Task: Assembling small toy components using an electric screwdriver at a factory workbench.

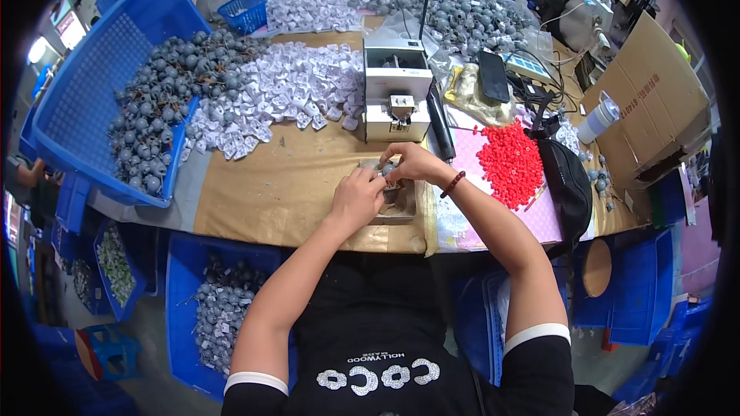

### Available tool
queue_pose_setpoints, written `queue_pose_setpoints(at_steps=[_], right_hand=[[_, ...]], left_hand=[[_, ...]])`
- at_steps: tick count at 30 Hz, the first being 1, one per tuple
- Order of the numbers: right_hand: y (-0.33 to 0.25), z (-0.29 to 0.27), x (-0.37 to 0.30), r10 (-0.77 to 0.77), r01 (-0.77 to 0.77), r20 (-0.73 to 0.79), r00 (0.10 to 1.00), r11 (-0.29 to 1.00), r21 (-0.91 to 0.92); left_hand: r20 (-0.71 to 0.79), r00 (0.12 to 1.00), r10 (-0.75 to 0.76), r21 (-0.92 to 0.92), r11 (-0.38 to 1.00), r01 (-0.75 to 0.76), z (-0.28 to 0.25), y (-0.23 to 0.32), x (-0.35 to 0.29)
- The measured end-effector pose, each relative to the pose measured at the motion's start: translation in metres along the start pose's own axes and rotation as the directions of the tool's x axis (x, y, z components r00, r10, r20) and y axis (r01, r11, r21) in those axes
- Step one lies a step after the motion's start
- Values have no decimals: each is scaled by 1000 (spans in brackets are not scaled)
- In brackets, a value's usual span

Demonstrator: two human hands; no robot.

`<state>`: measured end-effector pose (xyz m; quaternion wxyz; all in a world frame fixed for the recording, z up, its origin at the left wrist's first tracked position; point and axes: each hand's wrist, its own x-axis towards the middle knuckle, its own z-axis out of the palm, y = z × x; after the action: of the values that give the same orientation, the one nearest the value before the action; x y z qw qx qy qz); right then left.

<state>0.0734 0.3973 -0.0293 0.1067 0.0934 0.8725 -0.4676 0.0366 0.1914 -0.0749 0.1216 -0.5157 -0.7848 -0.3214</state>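
My left hand and my right hand meet over a shallow box at the table's front edge. Between their closed fingertips is a small grey round part, mostly covered by the fingers. A beaded bracelet circles my right wrist. Just beyond my hands stands a white bench machine with a small metal fixture on its front. To the left lies a heap of small white plastic pieces. On the right is a pile of small red pieces.
A tipped blue crate spills grey round parts at the left. A black phone, a black bag, a bottle and a cardboard box stand right. Below the left edge is a blue bin. People work across the table.
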Motion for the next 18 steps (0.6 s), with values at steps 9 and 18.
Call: queue_pose_setpoints(at_steps=[9,18], right_hand=[[13,-4,6,-154,165,58,986,943,-288],[-12,-13,2,-190,253,174,966,825,-505]], left_hand=[[110,994,-18,-57,998,24,-5,-3,14],[95,995,26,-82,997,-18,-4,-14,8]])
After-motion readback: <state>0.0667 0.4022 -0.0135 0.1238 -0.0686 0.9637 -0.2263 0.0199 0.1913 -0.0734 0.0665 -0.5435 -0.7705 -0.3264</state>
